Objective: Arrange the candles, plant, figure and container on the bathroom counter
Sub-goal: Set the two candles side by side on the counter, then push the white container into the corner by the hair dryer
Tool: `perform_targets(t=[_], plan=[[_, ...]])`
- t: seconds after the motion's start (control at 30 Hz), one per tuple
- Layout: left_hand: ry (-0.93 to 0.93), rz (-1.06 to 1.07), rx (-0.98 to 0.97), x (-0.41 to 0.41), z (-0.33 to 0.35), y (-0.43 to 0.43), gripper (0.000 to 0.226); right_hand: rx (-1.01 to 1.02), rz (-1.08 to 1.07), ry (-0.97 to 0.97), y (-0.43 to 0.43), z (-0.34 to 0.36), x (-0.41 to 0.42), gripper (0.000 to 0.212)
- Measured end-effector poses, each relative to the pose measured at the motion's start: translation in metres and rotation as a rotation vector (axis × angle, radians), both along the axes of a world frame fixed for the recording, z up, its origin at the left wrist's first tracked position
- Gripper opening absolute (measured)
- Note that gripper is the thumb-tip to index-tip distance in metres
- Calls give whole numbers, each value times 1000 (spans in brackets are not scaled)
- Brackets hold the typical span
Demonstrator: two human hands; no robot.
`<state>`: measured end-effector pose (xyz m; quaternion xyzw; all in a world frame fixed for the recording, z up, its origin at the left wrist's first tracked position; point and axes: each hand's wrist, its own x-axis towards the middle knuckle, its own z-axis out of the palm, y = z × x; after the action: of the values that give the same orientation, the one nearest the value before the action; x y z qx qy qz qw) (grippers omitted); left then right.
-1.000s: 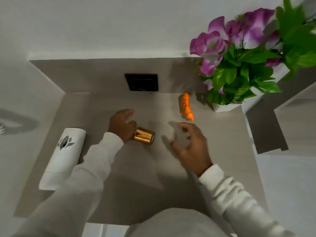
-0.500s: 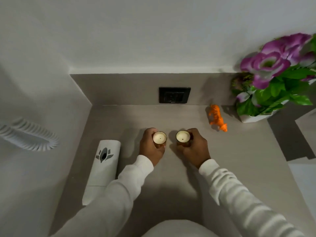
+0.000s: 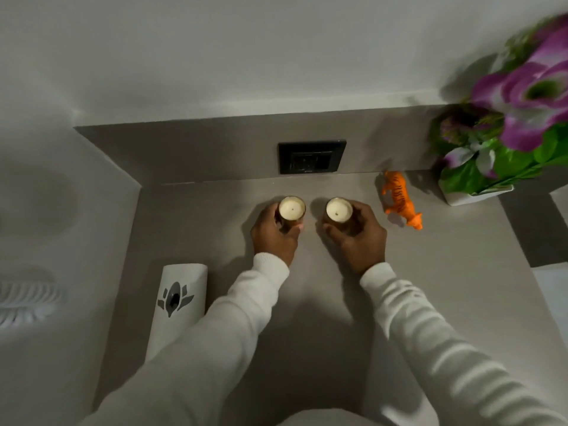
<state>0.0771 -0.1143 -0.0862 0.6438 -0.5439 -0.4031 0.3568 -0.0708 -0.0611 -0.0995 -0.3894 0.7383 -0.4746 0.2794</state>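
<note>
Candles stand side by side at the middle of the frame: two small cream wax candles in amber glass cups, upright on the grey stone surface [image 3: 445, 272], close together but apart. Our left hand [image 3: 272, 238] has its grip closed round the left candle [image 3: 292, 209], fingers wrapped on the glass. Our right hand [image 3: 359, 235] is likewise closed round the right candle [image 3: 339, 210]. Both arms wear white knitted sleeves [image 3: 430, 327] running in from the lower edge.

To the right of the candles, the orange striped tiger figure [image 3: 401, 198] stands on the surface, apart from our right hand. Further right, at the upper right of the frame, we see the purple-flowered green plant in a white pot [image 3: 473, 196], blurred. At the lower left lies the white cylindrical container with a dark lotus mark [image 3: 178, 305], on its side, just beside our left sleeve. A black wall socket [image 3: 312, 156] sits on the upstand behind the candles.
</note>
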Motion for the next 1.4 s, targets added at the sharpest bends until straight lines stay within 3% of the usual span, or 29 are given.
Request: perform_targets(t=[0.3,0.47,0.53,0.63,0.7,0.8,0.87,0.97,1.1,1.23,1.4], plan=[[-37,51,18,-20,-13,-54,61,-56,-35,-23,-67,-11,-18,62],[-82,-56,38,-4,7,-33,67,31,-66,-54,-34,-7,1,89],[-139,-109,71,19,17,-18,66,43,-46,-46,0,-4,20,87],[-364,-140,-65,70,35,18,54,-35,212,8,57,-3,59,70],[-573,-101,-153,107,38,41,62,-18,473,157,77,-11,78,65],[-716,6,163,154,45,77,84,51,749,446,78,-22,100,71],[-646,60,416,174,46,89,103,67,848,622,69,-25,111,78],[-371,207,469,186,47,92,105,67,964,822,55,-28,127,82],[-219,354,162,182,60,90,80,106,1008,922,39,-27,136,83],[-13,431,-150,174,68,84,91,145,1020,987,36,-24,137,84],[50,459,-247,159,58,87,96,146,1015,993,37,-23,138,85]])
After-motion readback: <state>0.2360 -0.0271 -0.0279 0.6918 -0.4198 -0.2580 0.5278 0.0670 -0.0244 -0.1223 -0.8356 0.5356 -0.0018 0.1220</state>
